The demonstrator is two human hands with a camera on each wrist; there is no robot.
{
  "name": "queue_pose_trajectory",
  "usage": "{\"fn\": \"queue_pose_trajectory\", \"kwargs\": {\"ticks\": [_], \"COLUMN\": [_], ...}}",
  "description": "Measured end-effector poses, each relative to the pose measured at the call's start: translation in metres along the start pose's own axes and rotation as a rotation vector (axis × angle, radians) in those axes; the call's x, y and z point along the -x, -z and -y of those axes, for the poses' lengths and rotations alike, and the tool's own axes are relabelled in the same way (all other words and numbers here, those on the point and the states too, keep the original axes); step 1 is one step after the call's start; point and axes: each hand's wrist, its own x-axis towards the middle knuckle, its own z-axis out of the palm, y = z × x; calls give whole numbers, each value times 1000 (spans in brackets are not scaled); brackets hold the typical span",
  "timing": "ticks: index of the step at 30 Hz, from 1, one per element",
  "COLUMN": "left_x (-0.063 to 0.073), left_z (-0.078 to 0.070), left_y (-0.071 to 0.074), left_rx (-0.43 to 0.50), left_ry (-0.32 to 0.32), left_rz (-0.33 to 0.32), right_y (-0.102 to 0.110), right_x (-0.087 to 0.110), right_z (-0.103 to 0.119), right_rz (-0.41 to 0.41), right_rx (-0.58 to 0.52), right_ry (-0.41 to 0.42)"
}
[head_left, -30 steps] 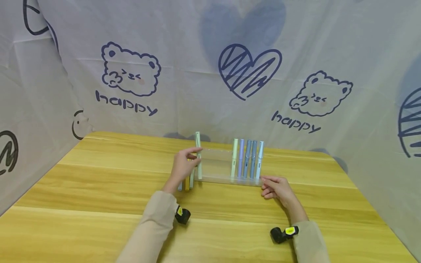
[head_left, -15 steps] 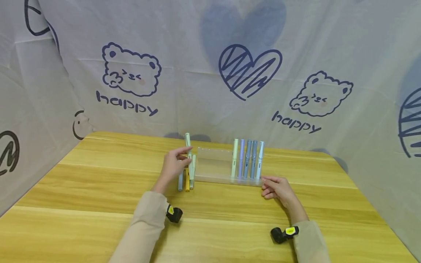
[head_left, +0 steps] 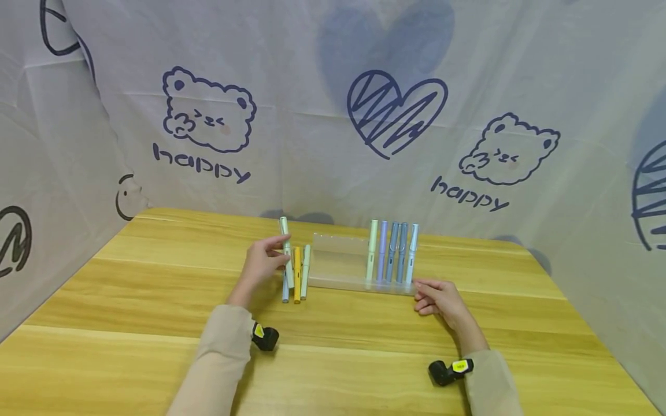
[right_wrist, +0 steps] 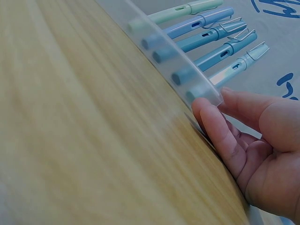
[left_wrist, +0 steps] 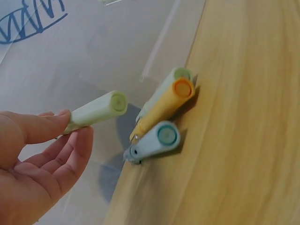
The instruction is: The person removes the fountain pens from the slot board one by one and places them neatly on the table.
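The left hand (head_left: 262, 261) has moved leftward since the earlier frame, carrying a pale green pen (left_wrist: 101, 110) farther from the clear rack (head_left: 338, 260). Its fingers pinch that pen, left of the rack. A second green pen (head_left: 306, 271), a yellow pen (head_left: 297, 277) and a light blue pen (head_left: 285, 293) lie on the desk (head_left: 364, 352), also left of the rack. The right hand (head_left: 441, 301) pinches the rack's right end, near five pens (head_left: 392, 254) standing in its right half.

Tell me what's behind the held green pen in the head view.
A blue pen, on the table. Its lower end shows; the held green pen and the left hand cover much of the rest there, though the left wrist view reveals more of it.
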Motion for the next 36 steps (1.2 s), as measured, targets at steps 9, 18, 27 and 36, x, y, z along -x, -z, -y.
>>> {"fn": "queue_pose_trajectory", "kwargs": {"ticks": [9, 18, 27, 36], "left_x": [0, 2, 1, 2], "left_z": [7, 14, 18, 21], "left_y": [13, 17, 14, 12], "left_rx": [1, -28, -63, -60], "left_ry": [44, 138, 182, 194], "left_rz": [37, 66, 47, 28], "right_y": [0, 0, -1, -1], "right_x": [0, 0, 1, 0], "right_z": [1, 1, 1, 1], "right_rz": [-21, -18, -7, -10], "right_rx": [-3, -6, -15, -11], "right_ry": [-7, -10, -8, -14]}}
